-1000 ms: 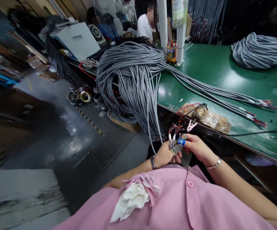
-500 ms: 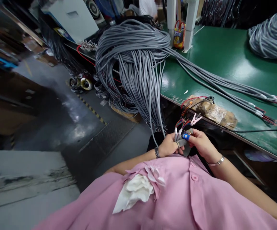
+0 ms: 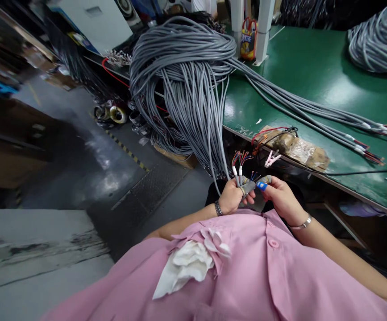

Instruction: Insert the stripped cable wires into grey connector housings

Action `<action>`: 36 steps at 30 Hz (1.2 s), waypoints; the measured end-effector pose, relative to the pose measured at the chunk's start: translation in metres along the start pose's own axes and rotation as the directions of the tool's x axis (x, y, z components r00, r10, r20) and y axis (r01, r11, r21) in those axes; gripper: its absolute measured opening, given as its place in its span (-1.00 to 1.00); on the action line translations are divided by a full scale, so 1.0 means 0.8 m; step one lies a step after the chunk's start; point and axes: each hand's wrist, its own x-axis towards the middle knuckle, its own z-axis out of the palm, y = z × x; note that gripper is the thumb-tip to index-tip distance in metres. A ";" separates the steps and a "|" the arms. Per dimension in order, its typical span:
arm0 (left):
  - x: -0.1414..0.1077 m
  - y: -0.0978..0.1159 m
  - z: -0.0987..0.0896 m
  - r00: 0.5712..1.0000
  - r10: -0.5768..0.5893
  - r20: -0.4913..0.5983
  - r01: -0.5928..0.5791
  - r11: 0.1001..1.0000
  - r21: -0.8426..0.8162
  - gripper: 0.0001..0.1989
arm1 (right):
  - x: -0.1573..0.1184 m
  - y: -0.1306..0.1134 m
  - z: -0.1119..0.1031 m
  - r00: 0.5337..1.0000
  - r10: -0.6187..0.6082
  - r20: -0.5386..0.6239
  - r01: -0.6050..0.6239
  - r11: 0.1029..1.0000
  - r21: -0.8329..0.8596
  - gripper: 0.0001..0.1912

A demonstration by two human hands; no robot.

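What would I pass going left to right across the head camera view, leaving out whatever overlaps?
Yellowish roll, left hand holding gray cable ends, right hand, coil of gray cable on the green table.

Your left hand [image 3: 231,196] hides the gripped stretch of the grey cables [image 3: 237,180]. Whether your right hand [image 3: 283,199] touches the fine wires [image 3: 253,175] is too small to tell. The view's far edge crops a co-worker's white shirt [image 3: 204,5]; its right edge crops the cable coil [image 3: 379,42]. At left, the cardboard cartons [image 3: 9,165] blur.
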 end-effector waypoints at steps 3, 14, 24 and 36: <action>-0.002 0.000 0.001 1.000 0.005 0.013 -0.005 1.000 0.027 -0.66 | 0.001 -0.005 0.002 0.999 0.019 0.032 -0.018 0.998 -0.052 -0.72; 0.005 -0.016 -0.002 1.000 -0.015 0.008 0.014 0.998 0.068 -0.68 | 0.014 0.002 0.006 0.998 0.044 0.044 -0.045 0.999 0.009 -0.72; 0.009 -0.015 -0.006 0.997 -0.024 0.076 0.021 0.999 0.043 -0.61 | 0.023 0.008 0.005 0.993 0.094 0.070 -0.106 0.978 0.179 -0.72; 0.011 -0.008 -0.012 1.000 -0.016 0.018 0.016 1.000 0.004 -0.62 | 0.024 0.008 0.009 0.990 0.133 0.044 -0.139 0.974 0.177 -0.70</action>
